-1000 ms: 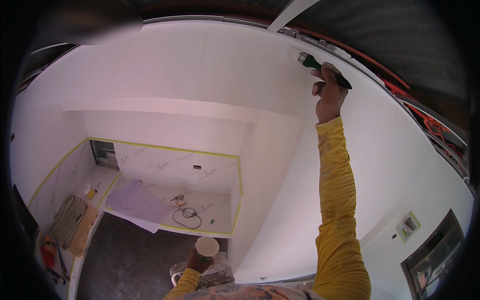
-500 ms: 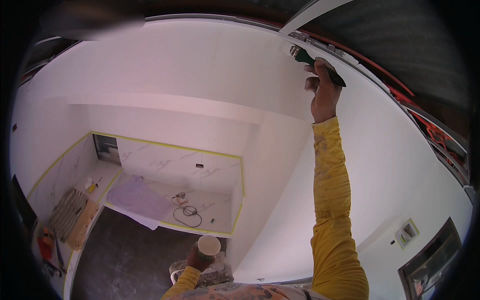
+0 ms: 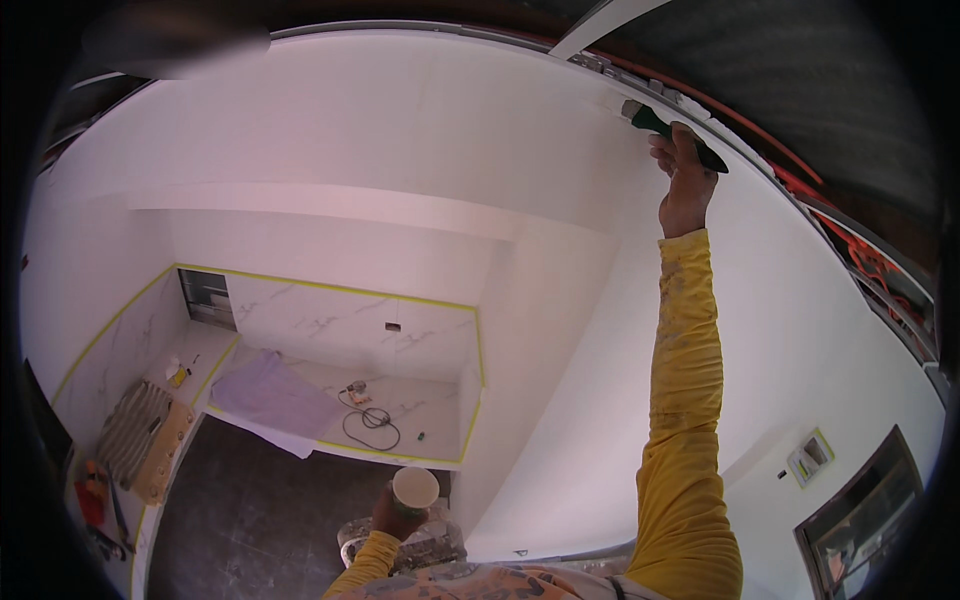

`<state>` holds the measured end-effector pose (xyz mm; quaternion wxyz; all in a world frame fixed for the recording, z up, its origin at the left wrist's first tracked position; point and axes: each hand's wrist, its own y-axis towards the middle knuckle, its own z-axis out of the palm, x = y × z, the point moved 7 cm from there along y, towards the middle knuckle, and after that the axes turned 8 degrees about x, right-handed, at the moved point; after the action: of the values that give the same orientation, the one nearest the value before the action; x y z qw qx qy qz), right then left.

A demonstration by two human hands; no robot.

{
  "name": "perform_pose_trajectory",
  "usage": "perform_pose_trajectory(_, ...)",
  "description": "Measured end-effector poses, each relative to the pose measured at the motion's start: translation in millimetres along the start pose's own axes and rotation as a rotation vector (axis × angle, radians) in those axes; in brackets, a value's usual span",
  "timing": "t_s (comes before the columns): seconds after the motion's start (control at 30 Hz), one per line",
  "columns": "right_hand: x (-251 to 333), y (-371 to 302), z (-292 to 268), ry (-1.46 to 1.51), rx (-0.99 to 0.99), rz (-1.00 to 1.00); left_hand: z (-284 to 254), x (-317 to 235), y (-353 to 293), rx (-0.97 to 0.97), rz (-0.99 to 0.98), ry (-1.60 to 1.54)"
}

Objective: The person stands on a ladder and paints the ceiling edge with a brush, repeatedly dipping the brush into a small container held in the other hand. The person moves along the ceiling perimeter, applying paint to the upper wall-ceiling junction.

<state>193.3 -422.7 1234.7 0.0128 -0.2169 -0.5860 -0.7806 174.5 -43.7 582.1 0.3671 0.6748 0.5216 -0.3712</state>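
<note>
High up at the right, my right hand [image 3: 688, 190] is closed round the handle of a green paintbrush [image 3: 651, 119]. Its pale-tipped bristle end points left and lies against the upper part of the white wall [image 3: 520, 130], just under the top edge. A yellow sleeve with paint smears covers that raised arm. Low in the middle, my left hand [image 3: 393, 518] grips a pale cup [image 3: 416, 487] near my body. The cup's rim faces up; what is inside, if anything, I cannot make out.
Below lies a marble-patterned counter [image 3: 325, 415] edged with yellow-green tape, bearing a lilac cloth [image 3: 272, 395] and a corded power tool [image 3: 355, 392]. A stained platform or bucket [image 3: 437, 545] is beside my left hand. Metal framing and orange conduit [image 3: 868, 245] run along the wall's top edge.
My right hand has moved to the right with the paintbrush, along the top of the wall. The left hand still holds the cup in nearly the same place.
</note>
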Motion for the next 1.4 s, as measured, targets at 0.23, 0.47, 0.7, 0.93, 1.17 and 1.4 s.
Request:
perform_pose_trajectory(0.23, 10, 7, -28, -0.048, -0.039, 0.006, 0, -2, -2, -0.013, -0.023, -0.007)
perform_pose_trajectory(0.47, 20, 8, -49, -0.105, -0.08, 0.0, 2, 13, -1, -0.065, 0.011, -0.018)
perform_pose_trajectory(0.7, 22, 13, -80, -0.082, -0.098, -0.051, 6, 4, 4, -0.046, 0.121, -0.082)
perform_pose_trajectory(0.93, 25, 21, -130, -0.117, -0.179, -0.053, 8, -2, 3, -0.042, 0.127, -0.076)
perform_pose_trajectory(1.17, 38, -24, -113, -0.378, -0.256, -0.295, 13, 1, 3, -0.063, 0.111, -0.038)
perform_pose_trajectory(1.4, 12, -51, 22, -0.809, -0.203, -0.101, 18, 5, 10, 0.015, 0.088, 0.185)
